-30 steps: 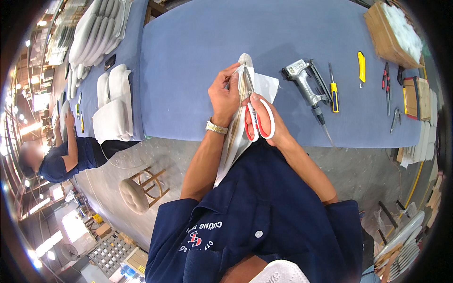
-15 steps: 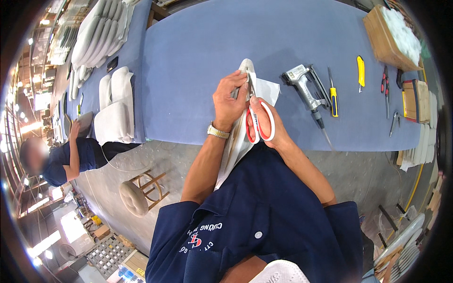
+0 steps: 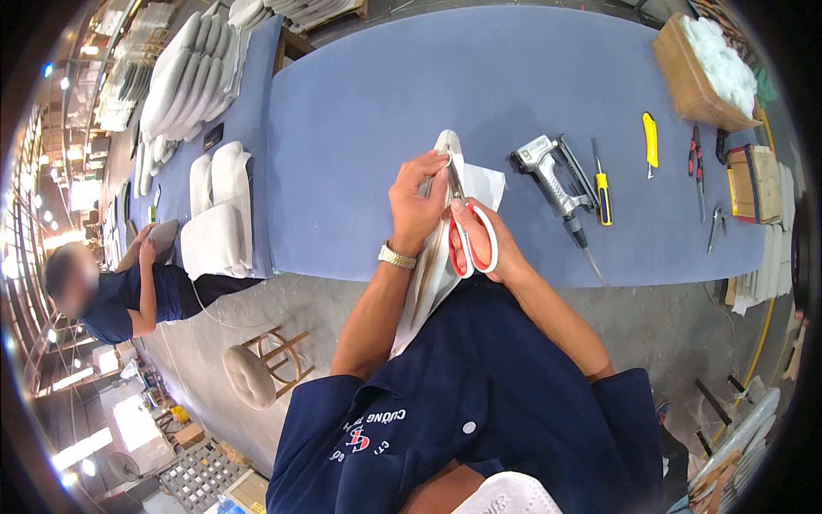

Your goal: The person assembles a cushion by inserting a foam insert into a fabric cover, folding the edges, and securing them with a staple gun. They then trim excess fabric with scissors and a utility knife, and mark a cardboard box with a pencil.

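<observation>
My left hand [image 3: 416, 201] is closed on a long, narrow, light grey fabric-covered panel [image 3: 447, 142], its rounded far end above my fingers. The panel runs back toward my body, with a brownish inner edge and loose white material [image 3: 486, 182] beside it. In my right hand [image 3: 505, 248] is a pair of scissors [image 3: 491, 230] with white and red handles, fingers through the loops. The blades point away from me, along the panel and close to my left fingertips. Whether they have fabric between them is hard to see.
On the blue table [image 3: 360, 94] to the right lie a staple gun [image 3: 552, 176] with hose, a screwdriver [image 3: 604, 193], a yellow utility knife [image 3: 651, 141] and pliers [image 3: 716, 228]. A carton of white stuffing [image 3: 698, 81] stands behind. Leftward are grey cushions [image 3: 218, 240], a co-worker [image 3: 128, 295] and a stool [image 3: 248, 377].
The whole view has shifted slightly, so the table and my hands appear lower. My grip on panel and scissors looks the same. The co-worker's hands have moved on a grey piece.
</observation>
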The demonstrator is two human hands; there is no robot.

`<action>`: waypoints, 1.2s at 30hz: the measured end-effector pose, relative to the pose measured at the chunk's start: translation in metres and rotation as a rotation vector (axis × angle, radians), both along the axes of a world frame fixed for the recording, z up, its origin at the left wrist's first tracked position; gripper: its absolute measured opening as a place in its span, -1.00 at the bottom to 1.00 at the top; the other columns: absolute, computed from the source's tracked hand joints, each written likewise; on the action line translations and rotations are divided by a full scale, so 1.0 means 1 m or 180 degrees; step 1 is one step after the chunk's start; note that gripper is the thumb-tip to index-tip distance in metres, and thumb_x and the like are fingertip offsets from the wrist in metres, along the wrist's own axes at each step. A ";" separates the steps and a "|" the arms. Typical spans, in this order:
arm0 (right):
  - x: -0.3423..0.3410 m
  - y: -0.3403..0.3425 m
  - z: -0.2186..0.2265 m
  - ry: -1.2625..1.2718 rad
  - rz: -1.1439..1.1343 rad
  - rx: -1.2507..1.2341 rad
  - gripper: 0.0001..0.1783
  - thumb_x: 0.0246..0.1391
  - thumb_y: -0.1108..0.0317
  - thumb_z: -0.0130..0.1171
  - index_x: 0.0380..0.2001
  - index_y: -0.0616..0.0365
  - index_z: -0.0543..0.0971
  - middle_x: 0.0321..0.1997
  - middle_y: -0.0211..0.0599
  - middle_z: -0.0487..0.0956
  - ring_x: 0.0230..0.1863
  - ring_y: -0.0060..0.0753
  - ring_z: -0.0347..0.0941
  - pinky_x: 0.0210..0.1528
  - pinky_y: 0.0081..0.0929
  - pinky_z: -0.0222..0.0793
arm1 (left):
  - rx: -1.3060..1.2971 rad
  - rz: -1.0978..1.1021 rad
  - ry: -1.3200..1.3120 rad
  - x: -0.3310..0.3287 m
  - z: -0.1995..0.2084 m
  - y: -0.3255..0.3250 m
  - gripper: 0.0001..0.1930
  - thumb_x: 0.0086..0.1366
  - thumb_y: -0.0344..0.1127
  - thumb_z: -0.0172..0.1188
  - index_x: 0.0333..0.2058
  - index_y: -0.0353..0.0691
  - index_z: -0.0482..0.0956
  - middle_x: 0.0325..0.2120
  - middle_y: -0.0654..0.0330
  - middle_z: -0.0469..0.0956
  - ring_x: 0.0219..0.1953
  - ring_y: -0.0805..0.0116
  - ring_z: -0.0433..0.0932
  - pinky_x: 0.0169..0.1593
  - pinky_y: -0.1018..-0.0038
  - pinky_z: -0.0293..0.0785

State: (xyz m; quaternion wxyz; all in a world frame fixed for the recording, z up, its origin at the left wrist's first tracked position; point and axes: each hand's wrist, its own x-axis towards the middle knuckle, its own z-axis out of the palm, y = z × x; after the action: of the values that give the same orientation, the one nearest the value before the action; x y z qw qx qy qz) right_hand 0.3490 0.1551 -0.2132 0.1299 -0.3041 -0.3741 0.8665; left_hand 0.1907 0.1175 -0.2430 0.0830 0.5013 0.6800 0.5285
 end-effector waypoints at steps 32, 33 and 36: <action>0.074 0.071 0.088 0.0383 0.0410 0.2116 -0.56 0.22 0.15 0.24 -0.01 0.28 0.50 -0.51 -0.40 0.48 -0.49 -0.58 0.38 -0.42 -0.56 0.31 | 0.1344 0.0948 0.1640 -0.031 0.250 -0.028 -0.66 0.19 -0.33 0.03 -0.76 -0.20 0.52 -0.75 0.26 0.46 -0.59 0.40 0.24 -0.23 0.37 0.19; 0.069 0.069 0.095 0.0573 0.0521 0.2345 -0.57 0.18 0.17 0.30 -0.03 0.25 0.53 -0.50 -0.40 0.49 -0.50 -0.58 0.39 -0.42 -0.57 0.31 | 0.1414 0.1048 0.1603 -0.031 0.249 -0.029 -0.65 0.20 -0.33 0.03 -0.76 -0.20 0.52 -0.75 0.26 0.46 -0.59 0.39 0.24 -0.23 0.37 0.19; 0.056 0.069 0.111 0.0974 0.0963 0.2778 -0.53 0.03 0.20 0.48 -0.06 0.25 0.63 -0.43 -0.34 0.56 -0.50 -0.52 0.45 -0.40 -0.53 0.36 | 0.1301 0.1145 0.1427 -0.038 0.243 -0.021 -0.66 0.21 -0.41 0.04 -0.76 -0.18 0.54 -0.77 0.26 0.38 -0.61 0.37 0.22 -0.25 0.37 0.19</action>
State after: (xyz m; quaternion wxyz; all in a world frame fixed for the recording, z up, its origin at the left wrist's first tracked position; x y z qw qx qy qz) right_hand 0.4047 0.2239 -0.1025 0.1715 -0.0325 -0.7191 0.6726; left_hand 0.1532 0.0960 -0.0002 -0.2648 0.4833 0.6390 0.5367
